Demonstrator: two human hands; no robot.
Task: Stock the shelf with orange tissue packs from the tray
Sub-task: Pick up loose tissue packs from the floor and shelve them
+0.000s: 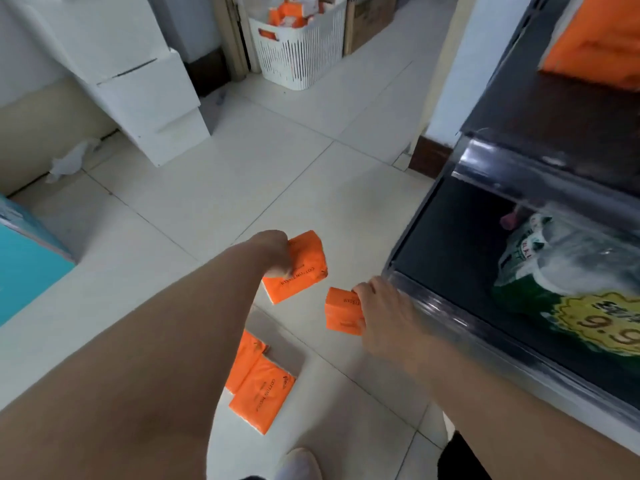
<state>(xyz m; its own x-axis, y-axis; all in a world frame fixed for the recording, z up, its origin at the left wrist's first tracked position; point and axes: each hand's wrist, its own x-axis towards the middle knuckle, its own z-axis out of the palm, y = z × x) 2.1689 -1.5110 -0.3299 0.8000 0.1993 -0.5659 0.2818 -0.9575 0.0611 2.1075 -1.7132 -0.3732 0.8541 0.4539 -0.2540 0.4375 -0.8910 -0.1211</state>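
My left hand (275, 252) grips an orange tissue pack (300, 271) and holds it above the floor. Just to its right, my right hand (382, 308) is closed on a second orange tissue pack (343, 311) beside the front edge of the black shelf (446, 258). Two more orange packs (258, 393) lie on a low grey tray (284, 351) on the floor under my left forearm. A stack of orange packs (599, 43) sits on the upper shelf level at the top right.
A bag with green and yellow print (568, 271) lies on the lower shelf. A white slatted basket (299, 46) with orange packs stands at the back. White boxes (145, 95) lean at the left, next to a teal box (24, 258). My shoe (298, 462) is below.
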